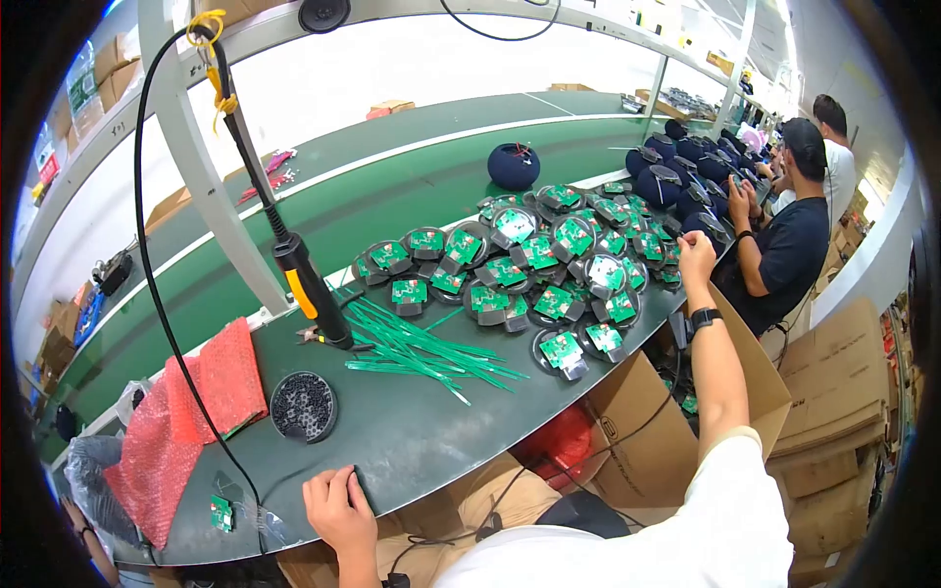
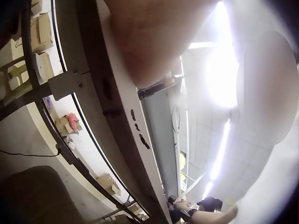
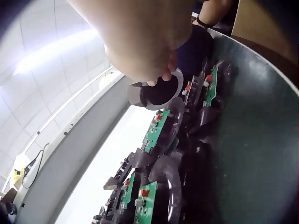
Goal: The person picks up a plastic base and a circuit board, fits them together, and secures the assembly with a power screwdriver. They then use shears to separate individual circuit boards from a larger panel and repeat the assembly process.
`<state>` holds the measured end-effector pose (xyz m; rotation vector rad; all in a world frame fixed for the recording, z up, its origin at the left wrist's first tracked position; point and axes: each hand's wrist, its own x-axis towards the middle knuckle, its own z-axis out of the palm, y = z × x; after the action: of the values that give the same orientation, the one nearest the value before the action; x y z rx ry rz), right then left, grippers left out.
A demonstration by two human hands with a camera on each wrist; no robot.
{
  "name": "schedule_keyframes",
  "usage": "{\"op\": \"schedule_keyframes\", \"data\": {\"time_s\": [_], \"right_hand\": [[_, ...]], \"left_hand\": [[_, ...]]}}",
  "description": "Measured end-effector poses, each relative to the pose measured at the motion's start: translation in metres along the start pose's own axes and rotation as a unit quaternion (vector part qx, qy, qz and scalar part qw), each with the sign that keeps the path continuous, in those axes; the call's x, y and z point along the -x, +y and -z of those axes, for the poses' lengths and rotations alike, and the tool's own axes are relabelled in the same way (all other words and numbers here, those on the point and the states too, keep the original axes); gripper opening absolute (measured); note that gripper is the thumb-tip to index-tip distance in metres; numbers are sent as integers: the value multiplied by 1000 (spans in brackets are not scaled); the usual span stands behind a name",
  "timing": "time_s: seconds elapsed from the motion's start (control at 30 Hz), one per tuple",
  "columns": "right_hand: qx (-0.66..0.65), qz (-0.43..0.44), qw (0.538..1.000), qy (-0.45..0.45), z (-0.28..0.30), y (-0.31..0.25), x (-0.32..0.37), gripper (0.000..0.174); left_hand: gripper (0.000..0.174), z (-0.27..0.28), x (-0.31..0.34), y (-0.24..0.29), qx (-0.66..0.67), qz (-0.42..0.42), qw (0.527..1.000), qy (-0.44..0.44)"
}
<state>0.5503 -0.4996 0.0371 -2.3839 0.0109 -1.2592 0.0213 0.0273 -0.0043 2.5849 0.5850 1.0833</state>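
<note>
In the head view my left hand (image 1: 341, 510) rests at the near table edge, fingers loosely bent and holding nothing. My right hand (image 1: 698, 257) is raised at the right end of a heap of round modules with green circuit boards (image 1: 536, 252). Its fingertips come together beside a navy ball (image 1: 694, 199). From the right wrist, the curled fingers (image 3: 167, 73) overlap the rim of a round black disc with a clear edge (image 3: 161, 91); I cannot tell whether they pinch it. Only a blurred part of the left hand (image 2: 149, 42) shows in the left wrist view.
Green cable ties (image 1: 421, 343) lie before the heap, beside a hanging black-and-orange tool (image 1: 312, 289). A round dish of black pieces (image 1: 304, 407), pink bubble wrap (image 1: 230, 377) and a loose board (image 1: 222, 513) are leftward. Cardboard boxes (image 1: 637, 421) stand below the edge; people sit at right.
</note>
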Motion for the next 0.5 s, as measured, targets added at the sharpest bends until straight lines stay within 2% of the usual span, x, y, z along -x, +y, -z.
{"op": "schedule_keyframes", "data": {"time_s": [0.13, 0.3, 0.4, 0.5], "right_hand": [[39, 12, 999, -31, -21, -3, -14, 16], [72, -27, 989, -127, -28, -12, -17, 17], [32, 9, 995, -92, -26, -22, -16, 12], [-125, 52, 985, -104, -5, -73, 10, 9]], "left_hand": [[14, 2, -1, 3, 0, 9, 1000, 5], [13, 5, -5, 7, 11, 19, 1000, 0], [13, 4, -5, 5, 13, 24, 1000, 8], [14, 3, -3, 2, 6, 16, 1000, 4]]}}
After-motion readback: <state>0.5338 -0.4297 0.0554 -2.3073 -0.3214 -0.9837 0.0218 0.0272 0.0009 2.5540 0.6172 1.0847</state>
